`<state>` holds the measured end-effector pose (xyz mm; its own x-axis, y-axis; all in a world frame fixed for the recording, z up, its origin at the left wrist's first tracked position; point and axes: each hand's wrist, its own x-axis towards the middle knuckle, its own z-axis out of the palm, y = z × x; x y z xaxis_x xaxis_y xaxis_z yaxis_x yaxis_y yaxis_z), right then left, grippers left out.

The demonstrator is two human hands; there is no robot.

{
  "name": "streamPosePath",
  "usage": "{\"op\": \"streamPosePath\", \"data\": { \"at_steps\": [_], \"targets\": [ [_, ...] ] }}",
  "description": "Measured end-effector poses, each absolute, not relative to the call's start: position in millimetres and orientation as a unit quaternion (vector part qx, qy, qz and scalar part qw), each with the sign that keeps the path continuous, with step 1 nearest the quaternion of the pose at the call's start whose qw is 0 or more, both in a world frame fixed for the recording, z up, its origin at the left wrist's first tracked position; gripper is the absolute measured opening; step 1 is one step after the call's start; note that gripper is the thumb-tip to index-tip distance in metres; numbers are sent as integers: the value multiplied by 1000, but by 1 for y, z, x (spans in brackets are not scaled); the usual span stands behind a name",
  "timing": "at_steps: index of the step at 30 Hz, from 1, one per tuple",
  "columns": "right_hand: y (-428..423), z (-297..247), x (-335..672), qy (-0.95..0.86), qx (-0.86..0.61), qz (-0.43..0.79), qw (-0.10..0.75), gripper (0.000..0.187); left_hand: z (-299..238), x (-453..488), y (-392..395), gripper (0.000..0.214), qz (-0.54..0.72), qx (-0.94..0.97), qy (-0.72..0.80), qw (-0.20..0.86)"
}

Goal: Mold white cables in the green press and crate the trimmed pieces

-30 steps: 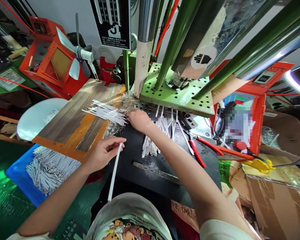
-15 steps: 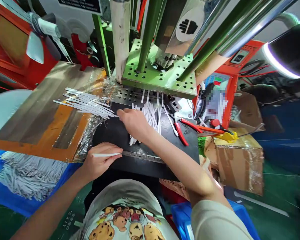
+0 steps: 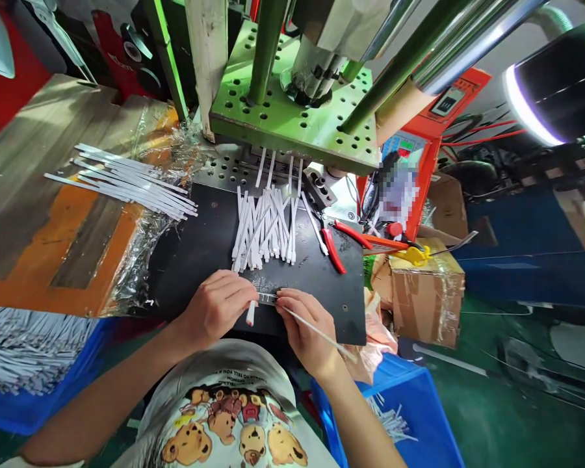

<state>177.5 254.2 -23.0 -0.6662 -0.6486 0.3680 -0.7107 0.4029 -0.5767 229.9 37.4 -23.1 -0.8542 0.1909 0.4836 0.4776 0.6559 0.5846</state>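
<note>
My left hand (image 3: 215, 307) is curled round a short white strip (image 3: 250, 314) at the near edge of the black work plate (image 3: 195, 253). My right hand (image 3: 303, 326) pinches a long thin white strip (image 3: 322, 333) that slants down to the right. Both hands meet over a small metal ruler-like bar (image 3: 268, 297) fixed on the plate. Just beyond them lies a pile of cut white strips (image 3: 266, 231). A bundle of longer white strips (image 3: 127, 182) rests on the wooden board (image 3: 34, 214) to the left.
A green perforated press table (image 3: 292, 120) with steel columns stands behind the plate. Red-handled pliers (image 3: 338, 240) lie at the plate's right. A taped cardboard box (image 3: 426, 296) sits right of it. Blue bins (image 3: 409, 416) with white strips stand below on both sides.
My right hand left the strips at the back and came to the near edge, now holding a long strip. My left hand shifted right to meet it. The view tilted down and right.
</note>
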Motion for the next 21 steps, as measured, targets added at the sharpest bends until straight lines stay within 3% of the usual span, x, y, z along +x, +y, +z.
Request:
{"op": "streamPosePath", "data": {
  "at_steps": [9,15,18,21],
  "targets": [
    [250,-16,174,-832,457,309,58,13,-22,237,42,7,-271,-194,-925,181],
    [234,29,127,-796,550,202,-156,48,2,209,-30,13,-158,-181,-960,145],
    [178,41,92,-796,544,213,-156,33,9,188,-93,18,-21,-101,-984,144],
    [97,34,65,-829,517,175,-119,21,7,174,-133,29,-1,-103,-987,120]
  ]
}}
